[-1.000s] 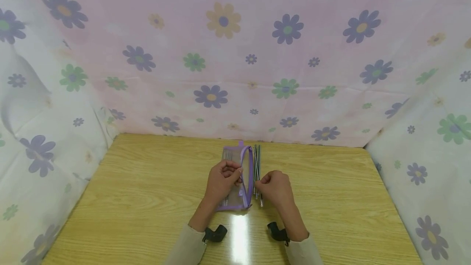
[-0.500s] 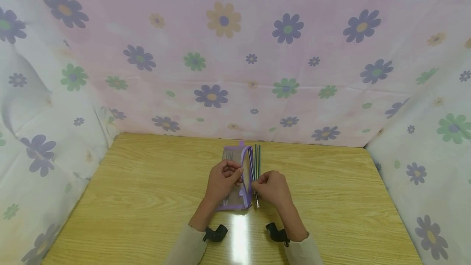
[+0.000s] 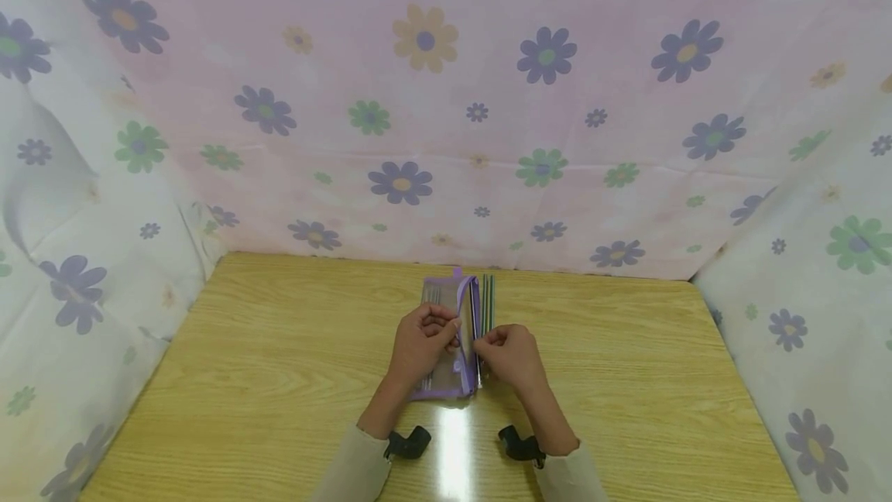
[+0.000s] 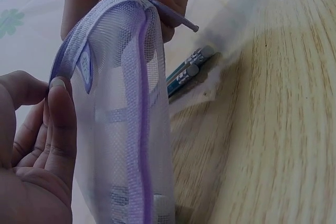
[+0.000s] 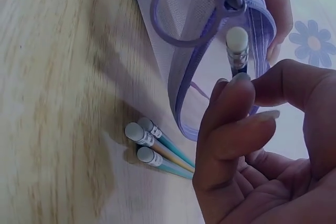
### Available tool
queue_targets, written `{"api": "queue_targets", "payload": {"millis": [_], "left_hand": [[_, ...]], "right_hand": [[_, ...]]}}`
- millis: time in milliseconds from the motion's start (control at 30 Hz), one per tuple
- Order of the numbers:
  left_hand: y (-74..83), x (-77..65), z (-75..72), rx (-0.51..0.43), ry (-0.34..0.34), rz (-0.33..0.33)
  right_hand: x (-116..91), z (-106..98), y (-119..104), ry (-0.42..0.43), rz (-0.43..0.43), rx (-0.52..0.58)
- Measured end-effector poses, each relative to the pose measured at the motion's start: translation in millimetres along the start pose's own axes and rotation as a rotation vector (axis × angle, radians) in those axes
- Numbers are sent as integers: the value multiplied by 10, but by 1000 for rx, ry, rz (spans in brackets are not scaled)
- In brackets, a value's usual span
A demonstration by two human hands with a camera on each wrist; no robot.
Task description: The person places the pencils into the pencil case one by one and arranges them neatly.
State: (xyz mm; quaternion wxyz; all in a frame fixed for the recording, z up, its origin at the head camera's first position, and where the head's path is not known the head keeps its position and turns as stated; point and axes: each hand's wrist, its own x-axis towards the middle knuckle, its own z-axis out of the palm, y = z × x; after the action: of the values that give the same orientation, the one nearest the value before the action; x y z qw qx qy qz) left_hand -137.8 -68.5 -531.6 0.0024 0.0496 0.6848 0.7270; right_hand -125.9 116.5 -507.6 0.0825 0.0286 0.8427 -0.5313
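Note:
A translucent mesh zip pouch (image 3: pixel 446 370) with purple edging lies on the table, its zip side gaping toward the right. My left hand (image 3: pixel 421 341) pinches the upper edge of the opening between thumb and forefinger. At that opening my right hand (image 3: pixel 514 355) pinches a pencil (image 5: pixel 238 51) near its white eraser end. The pencil's far part goes into the pouch mouth, partly hidden by my fingers and the zip edge. Three more eraser-tipped pencils (image 5: pixel 148 156) lie on the table right of the pouch. Thin pale strips show through the mesh at its left.
A purple ring pull (image 5: pixel 181 40) hangs from the zip at the near end. The wood-grain table (image 3: pixel 279 378) is enclosed by flower-print cloth (image 3: pixel 481 138) at the back and sides. Black wrist devices (image 3: pixel 409 442) sit below both hands.
My right hand has drawn one pencil leftward from the group beside the pouch to the pouch opening. My left hand has stayed on the pouch edge.

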Motion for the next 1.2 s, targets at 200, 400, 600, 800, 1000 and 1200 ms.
{"api": "queue_targets", "payload": {"millis": [200, 400, 600, 800, 1000, 1200], "left_hand": [[-3, 0, 5, -3, 1, 9], [-10, 1, -2, -8, -1, 22], [-12, -1, 3, -18, -8, 20], [-12, -8, 1, -31, -8, 10], [-15, -3, -5, -27, -13, 14], [-27, 10, -8, -18, -9, 18]], "right_hand": [[6, 31, 18, -13, 42, 82], [17, 53, 21, -19, 58, 124], [9, 62, 8, -19, 38, 149], [15, 61, 17, -34, 24, 133], [19, 45, 33, -38, 11, 99], [38, 34, 38, -63, -19, 83]]}}
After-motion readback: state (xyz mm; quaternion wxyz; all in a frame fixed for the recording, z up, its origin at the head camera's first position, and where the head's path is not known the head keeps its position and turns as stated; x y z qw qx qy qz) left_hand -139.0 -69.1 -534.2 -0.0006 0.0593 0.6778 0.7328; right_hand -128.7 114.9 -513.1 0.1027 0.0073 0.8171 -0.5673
